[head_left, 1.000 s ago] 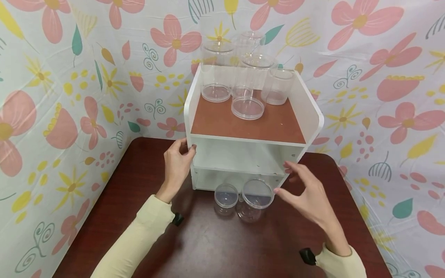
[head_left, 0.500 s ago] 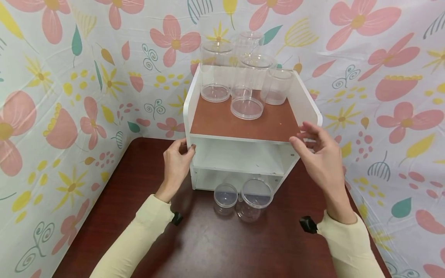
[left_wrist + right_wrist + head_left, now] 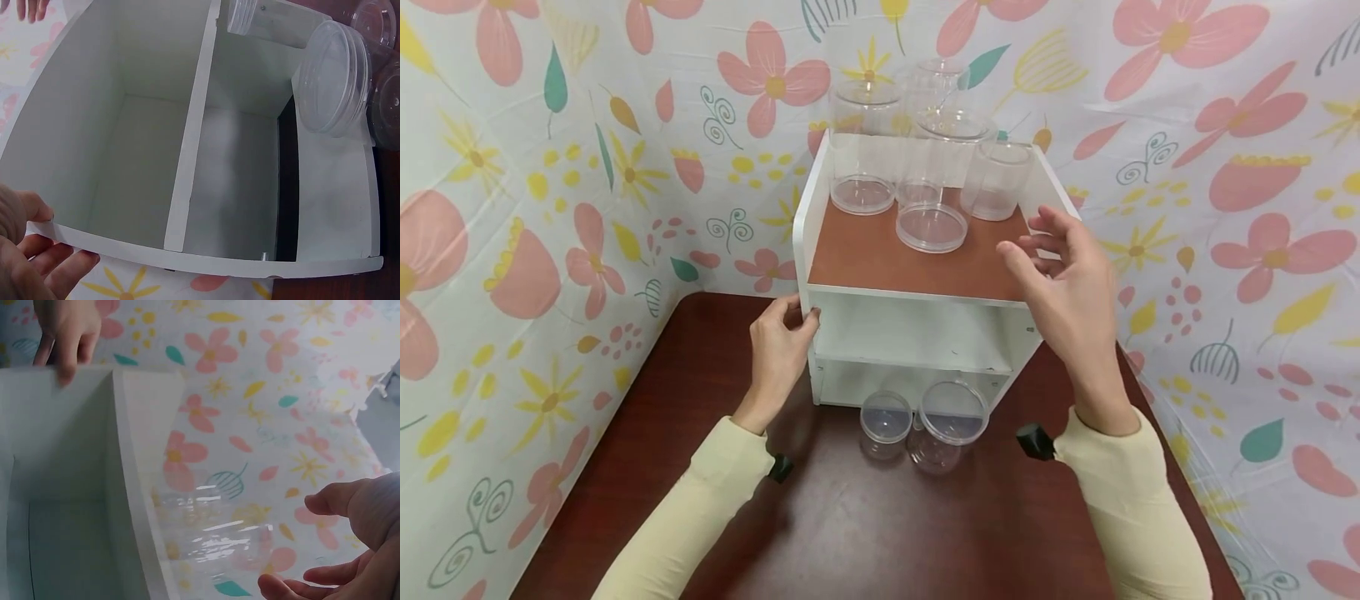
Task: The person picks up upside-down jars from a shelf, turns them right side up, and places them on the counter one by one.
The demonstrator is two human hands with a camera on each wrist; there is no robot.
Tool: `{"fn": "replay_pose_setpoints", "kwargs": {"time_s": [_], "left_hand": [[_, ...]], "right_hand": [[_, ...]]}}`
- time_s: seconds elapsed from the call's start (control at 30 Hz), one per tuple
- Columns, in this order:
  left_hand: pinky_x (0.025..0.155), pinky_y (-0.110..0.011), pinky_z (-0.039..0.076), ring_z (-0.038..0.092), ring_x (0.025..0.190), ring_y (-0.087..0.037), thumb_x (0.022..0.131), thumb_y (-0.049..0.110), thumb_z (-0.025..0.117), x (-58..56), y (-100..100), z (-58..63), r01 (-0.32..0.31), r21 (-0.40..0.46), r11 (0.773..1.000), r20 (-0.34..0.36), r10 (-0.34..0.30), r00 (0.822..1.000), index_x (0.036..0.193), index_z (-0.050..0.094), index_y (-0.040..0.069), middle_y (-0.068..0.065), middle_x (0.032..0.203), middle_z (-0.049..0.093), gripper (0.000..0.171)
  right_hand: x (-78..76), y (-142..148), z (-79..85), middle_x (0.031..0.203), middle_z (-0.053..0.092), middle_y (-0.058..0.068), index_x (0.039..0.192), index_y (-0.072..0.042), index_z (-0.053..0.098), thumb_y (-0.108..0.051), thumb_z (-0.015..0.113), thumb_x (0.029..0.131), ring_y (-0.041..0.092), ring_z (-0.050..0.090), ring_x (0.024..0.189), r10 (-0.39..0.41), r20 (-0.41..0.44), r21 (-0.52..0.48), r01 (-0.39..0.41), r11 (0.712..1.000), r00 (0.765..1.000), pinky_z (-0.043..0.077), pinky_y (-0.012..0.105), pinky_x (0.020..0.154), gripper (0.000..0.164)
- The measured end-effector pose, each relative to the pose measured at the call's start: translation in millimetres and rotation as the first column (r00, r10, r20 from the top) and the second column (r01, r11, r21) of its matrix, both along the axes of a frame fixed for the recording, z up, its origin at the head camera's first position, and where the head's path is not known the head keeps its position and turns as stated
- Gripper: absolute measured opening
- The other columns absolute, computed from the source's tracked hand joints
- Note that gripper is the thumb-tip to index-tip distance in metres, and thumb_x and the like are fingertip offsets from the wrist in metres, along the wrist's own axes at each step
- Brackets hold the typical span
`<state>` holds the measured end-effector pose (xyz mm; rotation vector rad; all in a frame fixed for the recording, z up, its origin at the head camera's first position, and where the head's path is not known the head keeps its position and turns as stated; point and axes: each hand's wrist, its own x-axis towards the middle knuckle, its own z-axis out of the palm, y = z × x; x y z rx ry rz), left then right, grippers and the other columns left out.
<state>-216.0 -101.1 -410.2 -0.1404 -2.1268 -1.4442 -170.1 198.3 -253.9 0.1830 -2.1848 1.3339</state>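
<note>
- The white shelf unit (image 3: 917,333) is set toward the back of the dark red table (image 3: 865,533); its left side panel (image 3: 811,212) is gripped at the front edge by the left hand (image 3: 781,337), with the thumb laid inside and the fingers outside.
- The right hand (image 3: 1071,287) is held at the right end of the brown top board (image 3: 857,262), thumb and loosely bent fingers spread wide, nothing held; whether the right side panel (image 3: 1047,183) is touched cannot be told.
- The top board is bounded at both sides by raised panels; free room is left along its front edge and between the front jar (image 3: 931,227) and the left panel.
- In the right wrist view, a gap is seen between the right fingers and the nearest clear jars.
- Below, two compartments are divided by a horizontal board; the lower one is partly blocked by a small jar (image 3: 886,421) and a wider jar (image 3: 953,412), stood just before it on the table.
- On the table, room is left at both sides of the unit and in front of these two.
- The jars on top are transparent and cylindrical: the left jar (image 3: 863,193) is tall, the right jar (image 3: 1000,179) shorter, and the back jar (image 3: 942,79) is partly overlapped by the front one.
</note>
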Motion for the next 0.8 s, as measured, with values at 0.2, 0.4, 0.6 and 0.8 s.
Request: {"fn": "replay_pose_setpoints", "kwargs": {"time_s": [0.2, 0.4, 0.6, 0.8], "left_hand": [[0.065, -0.023, 0.051, 0.072, 0.086, -0.021, 0.094, 0.009, 0.073, 0.4, 0, -0.2, -0.005, -0.011, 1.0, 0.003, 0.005, 1.0, 0.114, 0.075, 0.002, -0.011, 0.102, 0.074, 0.021], [0.064, -0.025, 0.051, 0.071, 0.084, -0.021, 0.094, 0.01, 0.074, 1.8, 0, -0.9, -0.007, -0.017, 1.0, -0.004, 0.007, 1.0, 0.114, 0.075, 0.002, -0.011, 0.103, 0.074, 0.021], [0.065, -0.023, 0.051, 0.071, 0.084, -0.021, 0.094, 0.009, 0.073, 1.6, 0, -0.9, -0.01, -0.012, 1.0, -0.008, 0.01, 1.0, 0.113, 0.075, 0.001, -0.011, 0.102, 0.074, 0.02], [0.065, -0.025, 0.052, 0.071, 0.085, -0.021, 0.095, 0.009, 0.073, 0.5, 0, -1.3, -0.008, -0.009, 1.0, -0.004, 0.008, 1.0, 0.113, 0.075, 0.001, -0.011, 0.103, 0.074, 0.02]], "right_hand": [[-26.9, -8, 6.6, 0.131, 0.059, 0.006, 0.147, -0.005, 0.053, -0.03, 0.079, 0.089, 0.018, 0.061, 0.113, 0.015, 0.006, -0.007, -0.015, 1.0, 1.0, 0.052, 0.024, 0.092, 0.068], [-53.1, -13, 11.1, 0.14, 0.053, 0.007, 0.153, -0.005, 0.044, -0.039, 0.08, 0.087, 0.019, 0.055, 0.124, 0.014, 0.063, -0.01, -0.014, 1.0, 0.998, 0.048, 0.03, 0.102, 0.082], [-74.9, -17, 15.4, 0.152, 0.045, 0.011, 0.159, -0.006, 0.033, -0.044, 0.08, 0.085, 0.02, 0.047, 0.136, 0.019, 0.115, -0.028, -0.016, 0.999, 0.993, 0.043, 0.03, 0.108, 0.095], [-92.5, -26, 23.0, 0.159, 0.039, 0.011, 0.162, -0.008, 0.028, -0.05, 0.081, 0.083, 0.017, 0.04, 0.142, 0.027, 0.168, -0.04, -0.02, 0.999, 0.985, 0.035, 0.026, 0.113, 0.104]]}}
